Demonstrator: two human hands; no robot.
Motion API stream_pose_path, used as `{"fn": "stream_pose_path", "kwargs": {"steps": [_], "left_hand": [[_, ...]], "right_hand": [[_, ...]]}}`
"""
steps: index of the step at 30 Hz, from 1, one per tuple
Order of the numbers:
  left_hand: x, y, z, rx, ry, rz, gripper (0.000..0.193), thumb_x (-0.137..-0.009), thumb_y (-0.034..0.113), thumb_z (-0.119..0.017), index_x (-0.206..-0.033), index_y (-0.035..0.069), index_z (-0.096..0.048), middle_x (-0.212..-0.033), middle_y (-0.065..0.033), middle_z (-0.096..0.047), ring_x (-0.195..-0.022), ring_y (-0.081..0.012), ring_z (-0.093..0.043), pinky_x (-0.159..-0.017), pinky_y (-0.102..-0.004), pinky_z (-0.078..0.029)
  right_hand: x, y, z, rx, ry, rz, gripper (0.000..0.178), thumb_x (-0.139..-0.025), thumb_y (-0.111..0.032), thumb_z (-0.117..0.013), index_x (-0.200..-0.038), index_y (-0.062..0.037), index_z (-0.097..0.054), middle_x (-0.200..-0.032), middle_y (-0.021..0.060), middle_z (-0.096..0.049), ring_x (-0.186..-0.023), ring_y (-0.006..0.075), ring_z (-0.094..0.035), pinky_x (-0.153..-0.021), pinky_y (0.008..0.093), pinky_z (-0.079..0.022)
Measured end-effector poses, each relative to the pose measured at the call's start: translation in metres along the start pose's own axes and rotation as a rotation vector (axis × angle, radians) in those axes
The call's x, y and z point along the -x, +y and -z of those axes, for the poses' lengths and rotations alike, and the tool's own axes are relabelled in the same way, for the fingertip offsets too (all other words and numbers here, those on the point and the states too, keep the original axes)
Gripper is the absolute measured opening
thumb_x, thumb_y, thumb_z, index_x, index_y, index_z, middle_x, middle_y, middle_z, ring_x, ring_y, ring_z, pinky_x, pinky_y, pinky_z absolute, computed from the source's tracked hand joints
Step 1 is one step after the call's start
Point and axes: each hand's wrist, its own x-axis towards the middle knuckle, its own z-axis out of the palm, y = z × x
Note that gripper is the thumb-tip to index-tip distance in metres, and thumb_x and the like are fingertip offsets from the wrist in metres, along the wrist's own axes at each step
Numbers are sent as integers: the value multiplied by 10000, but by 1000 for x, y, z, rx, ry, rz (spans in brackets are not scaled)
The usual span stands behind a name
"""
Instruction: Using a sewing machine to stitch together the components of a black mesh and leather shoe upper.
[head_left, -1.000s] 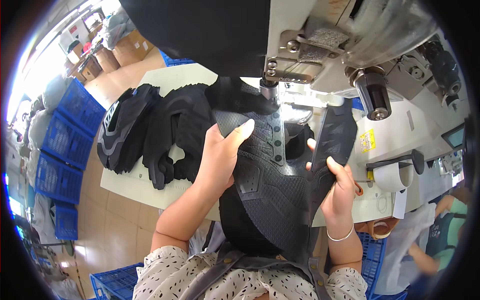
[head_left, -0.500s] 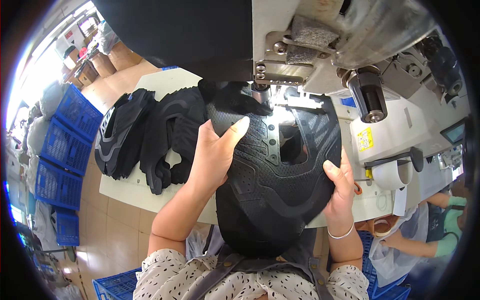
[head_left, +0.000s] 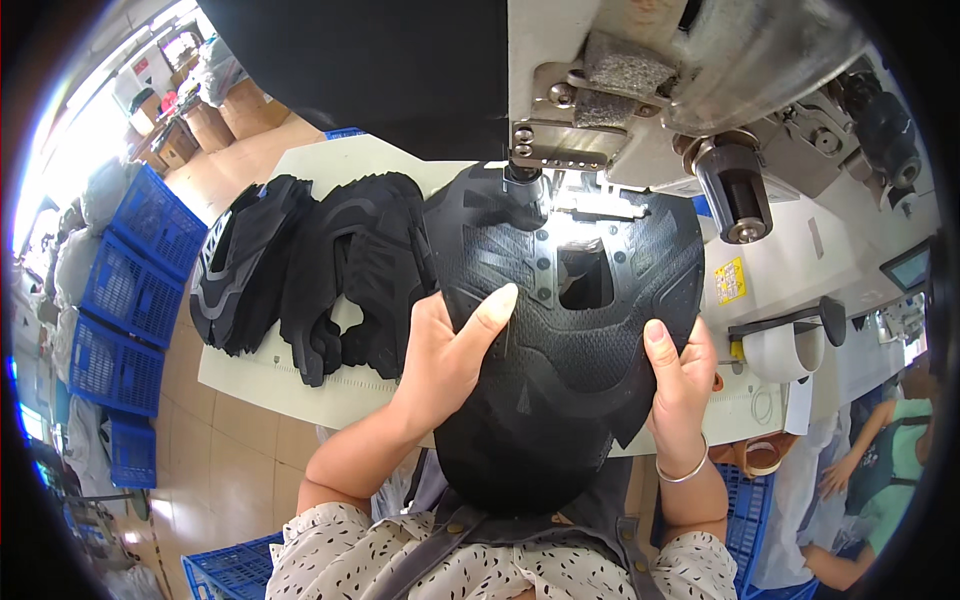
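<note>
A black shoe upper (head_left: 560, 370) lies spread before me, its far part beneath the sewing machine head (head_left: 570, 150). My left hand (head_left: 445, 355) grips its left edge, thumb on top and the other fingers out of sight below. On the opposite edge, my right hand (head_left: 680, 385) holds it the same way. Light falls on the upper around its cut-out opening, close to the presser foot (head_left: 524, 188). The needle itself I cannot make out. To the left on the white table (head_left: 245, 380), stacked black shoe uppers (head_left: 355, 270) rest beside another pile (head_left: 250, 265) with grey trim.
Blue plastic crates (head_left: 125, 300) are stacked along the left. Cardboard boxes (head_left: 240, 110) stand at the far left. Another blue crate (head_left: 235, 570) sits low beside me. A co-worker's arm (head_left: 855, 450) shows at the right, near clear plastic bags (head_left: 790, 500).
The upper has turned and straightened, and its raised left flap now lies flatter. My left hand has shifted nearer and slightly right along the edge. The co-worker's arms have moved.
</note>
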Motion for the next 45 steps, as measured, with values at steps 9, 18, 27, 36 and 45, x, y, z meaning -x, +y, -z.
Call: {"fn": "stream_pose_path", "kwargs": {"steps": [9,18,27,36,45], "left_hand": [[-37,12,8,-35,-113,73,161,-872,128,-528,-847,-14,-600,-721,56,-546,-638,-6,-435,-560,-188,-365],[-73,18,9,75,-147,143,148,-838,65,-531,-911,-39,-606,-830,-58,-626,-696,-98,-589,-635,-220,-464],[-57,16,7,151,-105,91,193,-860,106,-543,-969,-45,-592,-864,-55,-628,-727,-89,-583,-655,-219,-464],[-14,13,4,10,-4,140,186,-853,184,-574,-881,1,-591,-681,-22,-586,-517,-63,-524,-434,-197,-430],[9,-1,-3,112,57,164,148,-843,169,-602,-876,25,-616,-707,4,-597,-553,-52,-520,-491,-187,-408]], "right_hand": [[-28,-1,-16,-42,78,30,190,-882,-74,-520,-1049,17,-516,-945,40,-595,-805,70,-535,-732,211,-441],[-49,3,-18,-55,49,26,128,-866,-67,-538,-970,7,-541,-903,40,-602,-797,68,-536,-739,219,-437],[-26,0,-24,-19,29,-101,149,-854,-126,-577,-916,4,-539,-769,54,-607,-461,73,-521,-338,180,-401],[-14,-2,-27,-54,-96,-189,183,-864,-110,-562,-728,12,-577,-557,46,-577,-398,83,-503,-371,201,-384],[-5,0,-42,-140,-217,-263,129,-867,-112,-558,-866,15,-582,-653,92,-623,-466,98,-556,-387,182,-418]]}}
